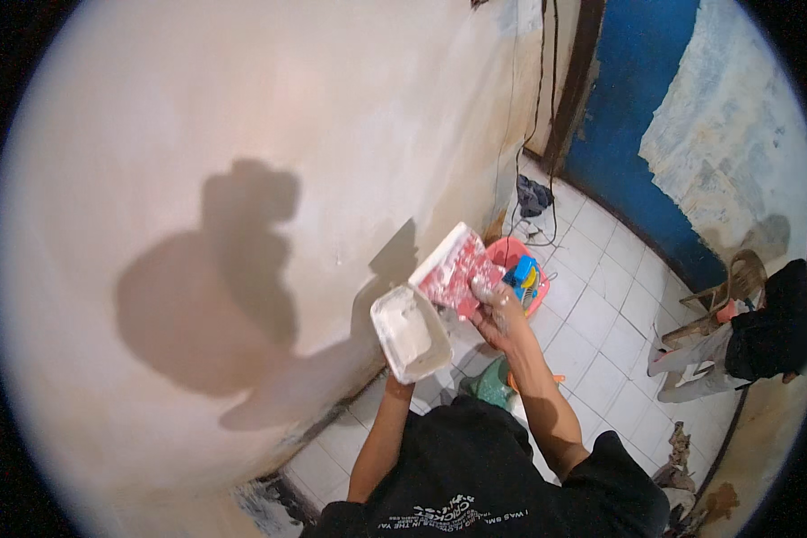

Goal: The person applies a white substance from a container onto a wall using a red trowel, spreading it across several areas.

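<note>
In the head view, my right hand [500, 316], fingers closed, holds the red scraper [453, 276] beside the white tray [430, 361] by the left wall [242, 99]; I'd keep the tray flat, but can't tell how my left hand [400, 388] grips below.

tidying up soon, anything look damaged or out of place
The blue painted surface, upper right, looks damaged: a large, ragged-edged whitish patch interrupts its colour. A crumpled dark-grey bundle lies on the white tiled floor.
</note>
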{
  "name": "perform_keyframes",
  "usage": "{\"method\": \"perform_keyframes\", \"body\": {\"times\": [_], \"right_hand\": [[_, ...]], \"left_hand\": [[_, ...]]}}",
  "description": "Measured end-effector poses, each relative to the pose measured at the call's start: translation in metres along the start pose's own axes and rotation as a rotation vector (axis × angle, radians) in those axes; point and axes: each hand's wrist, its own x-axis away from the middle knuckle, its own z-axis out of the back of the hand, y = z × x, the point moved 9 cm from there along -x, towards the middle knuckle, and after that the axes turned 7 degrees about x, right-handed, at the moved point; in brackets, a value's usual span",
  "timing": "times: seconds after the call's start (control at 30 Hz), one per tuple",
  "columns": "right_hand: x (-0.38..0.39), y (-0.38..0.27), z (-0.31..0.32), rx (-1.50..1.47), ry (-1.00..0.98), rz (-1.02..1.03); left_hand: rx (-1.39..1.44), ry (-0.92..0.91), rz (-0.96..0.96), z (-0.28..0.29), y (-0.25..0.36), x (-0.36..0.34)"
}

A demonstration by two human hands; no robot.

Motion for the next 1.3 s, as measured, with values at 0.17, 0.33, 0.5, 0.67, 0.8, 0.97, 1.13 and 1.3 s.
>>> {"method": "perform_keyframes", "body": {"times": [0.17,0.33,0.5,0.67,0.8,0.97,1.13,1.3], "right_hand": [[-0.099,-0.100,-0.044,0.404,0.197,0.564],[-0.144,-0.137,-0.113,1.060,0.434,1.134],[-0.102,-0.018,-0.132,1.374,0.183,1.087],[-0.090,-0.063,-0.083,1.158,0.313,0.993],[-0.136,-0.155,-0.082,1.168,0.535,1.131],[-0.136,-0.087,-0.147,1.343,0.385,1.182],[-0.054,-0.044,-0.155,1.131,0.148,1.094],[-0.121,-0.123,-0.078,1.189,0.533,1.060]], "left_hand": [[0.007,0.023,-0.019,0.025,0.034,0.043],[0.207,-0.049,0.002,0.004,0.022,0.073],[0.346,0.036,0.017,0.032,0.018,0.077],[0.233,0.022,-0.104,0.011,0.033,0.090],[0.275,-0.035,-0.077,0.000,0.028,0.098],[0.235,-0.078,-0.060,0.009,0.029,0.109],[0.263,-0.018,-0.062,0.021,0.044,0.122],[0.278,-0.021,-0.058,0.021,0.050,0.121]]}}
